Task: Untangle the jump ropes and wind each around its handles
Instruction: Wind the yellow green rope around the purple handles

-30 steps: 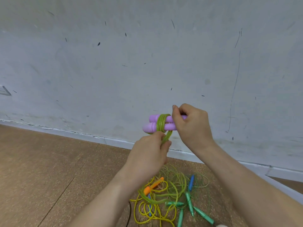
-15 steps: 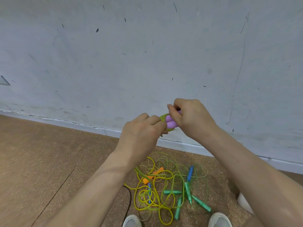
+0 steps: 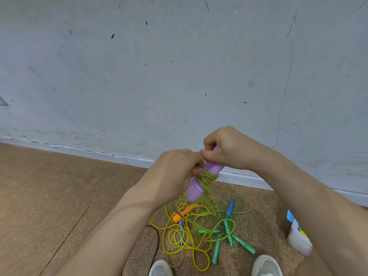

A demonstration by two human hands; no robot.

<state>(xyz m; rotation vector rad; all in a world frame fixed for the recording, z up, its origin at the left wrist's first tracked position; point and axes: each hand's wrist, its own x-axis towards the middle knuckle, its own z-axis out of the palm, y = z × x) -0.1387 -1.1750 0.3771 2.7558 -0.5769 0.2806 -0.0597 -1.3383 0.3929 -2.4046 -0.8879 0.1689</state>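
Observation:
Two purple handles (image 3: 194, 189) lie side by side, tilted down to the left, with green rope (image 3: 208, 178) wound round their middle. My right hand (image 3: 225, 149) grips the handles' upper end. My left hand (image 3: 176, 170) pinches the green rope at the wraps, its thumb beside the coil. A strand of the green rope hangs down to a tangled pile (image 3: 199, 226) on the floor. That pile holds yellow and green ropes, an orange handle (image 3: 184, 212), blue handles (image 3: 230, 208) and several teal handles (image 3: 216, 251).
A scuffed pale wall (image 3: 179, 76) stands close ahead, meeting the brown cork floor (image 3: 49, 196) at a white skirting. My two shoes (image 3: 265, 265) show at the bottom edge. A white container (image 3: 298, 239) sits at the right. A dark cord (image 3: 156, 240) curves left of the pile.
The handles have tipped from level to slanting down-left and dropped lower. My left hand moved from beneath the coil up to the wraps. The camera tilted down, showing my shoes.

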